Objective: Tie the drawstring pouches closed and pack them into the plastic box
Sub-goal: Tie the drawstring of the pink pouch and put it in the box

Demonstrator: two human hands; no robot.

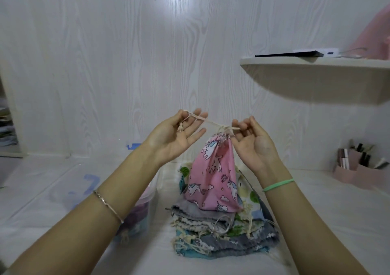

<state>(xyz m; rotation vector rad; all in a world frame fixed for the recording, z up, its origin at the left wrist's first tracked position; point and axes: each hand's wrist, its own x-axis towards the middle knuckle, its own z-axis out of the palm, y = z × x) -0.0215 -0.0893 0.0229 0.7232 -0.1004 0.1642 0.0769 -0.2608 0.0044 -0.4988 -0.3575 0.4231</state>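
Observation:
A pink unicorn-print drawstring pouch hangs in the air above a stack of folded pouches, its mouth gathered tight. Its beige drawstring runs taut between both hands. My left hand is palm up with fingers spread, the string looped over its fingertips and a tasselled end dangling at the palm. My right hand pinches the other string end with curled fingers beside the knot. A clear plastic box with pouches inside stands at the left, partly hidden behind my left forearm.
A white shelf juts from the wall at upper right, carrying a dark flat device and a white charger. A pink organiser with cosmetics sits at the right on the white surface. The box's blue-clipped lid shows behind my left wrist.

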